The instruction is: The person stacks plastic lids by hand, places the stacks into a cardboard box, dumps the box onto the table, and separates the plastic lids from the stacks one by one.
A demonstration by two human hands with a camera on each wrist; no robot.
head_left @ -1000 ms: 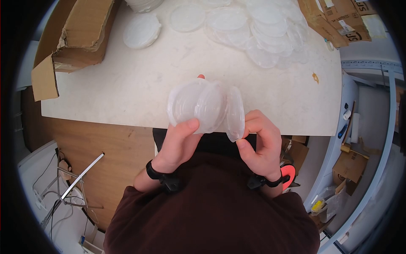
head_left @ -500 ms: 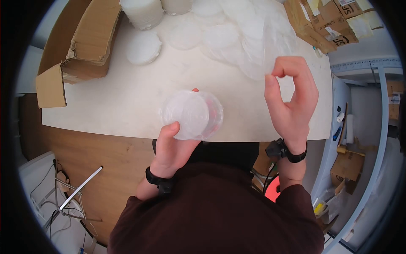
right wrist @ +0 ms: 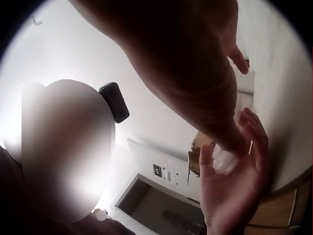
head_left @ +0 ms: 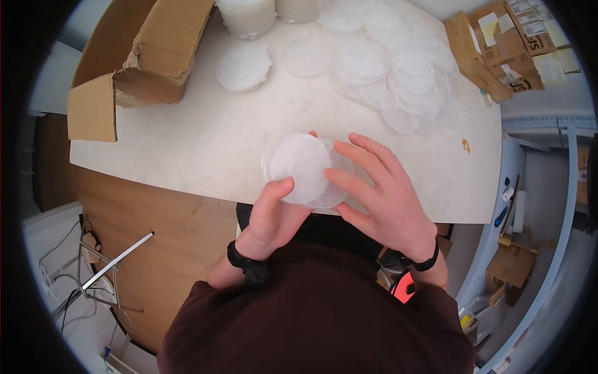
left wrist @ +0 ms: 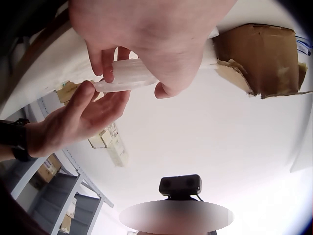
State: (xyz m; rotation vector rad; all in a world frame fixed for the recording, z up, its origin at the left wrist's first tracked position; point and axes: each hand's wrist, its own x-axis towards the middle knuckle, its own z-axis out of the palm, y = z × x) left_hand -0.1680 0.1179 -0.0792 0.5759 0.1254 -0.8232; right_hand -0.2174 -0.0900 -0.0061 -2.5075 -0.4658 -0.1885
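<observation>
My left hand (head_left: 269, 215) grips a small stack of translucent round plastic lids (head_left: 293, 163) near the table's front edge, its thumb on the upper face. From the right, my right hand (head_left: 393, 198) reaches over the stack with fingers spread and fairly straight. Its fingertips touch the lids' right side, and its thumb is at the lower rim. In the left wrist view, the lids (left wrist: 128, 73) appear edge-on between both hands. Part of the stack in the right wrist view is hidden behind the right arm.
Across the table (head_left: 187, 143) lies a spread pile of similar lids (head_left: 411, 68). A low stack (head_left: 243, 65) and taller stacks (head_left: 248, 19) stand left of it. Cardboard boxes flank the table: an open one (head_left: 165, 50) at left, others (head_left: 498, 53) at back right.
My right hand took a lid off the held stack, carried it right toward the pile, and has come back without it to the stack. The left hand keeps its grip.
</observation>
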